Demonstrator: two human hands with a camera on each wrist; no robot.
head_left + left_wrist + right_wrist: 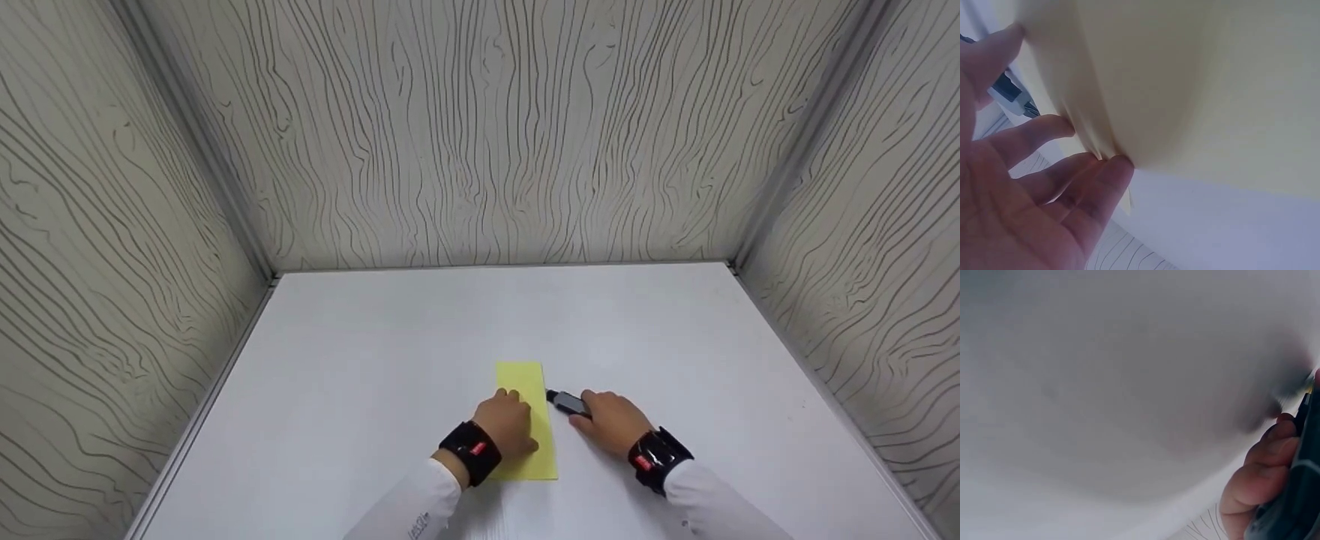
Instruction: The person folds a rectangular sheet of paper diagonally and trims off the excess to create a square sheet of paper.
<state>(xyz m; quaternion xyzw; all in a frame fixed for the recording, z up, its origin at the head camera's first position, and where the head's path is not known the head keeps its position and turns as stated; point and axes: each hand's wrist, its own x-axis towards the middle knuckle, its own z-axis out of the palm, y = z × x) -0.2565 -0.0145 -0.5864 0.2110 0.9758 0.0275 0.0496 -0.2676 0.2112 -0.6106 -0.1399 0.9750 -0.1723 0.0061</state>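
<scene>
Left fingers (1107,188), spread, press one yellow sheet (523,379); right fingers (1257,485) grip one grey-and-black cutter (571,404).

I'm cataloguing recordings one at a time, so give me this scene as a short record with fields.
Left hand: rests on the yellow paper
Right hand: holds a gray-and-black tool, exact kind unclear
Tool tip: at the paper's right edge; contact unclear
Wrists: black bands
Surface: white table
Background: wood-grain-patterned walls
</scene>
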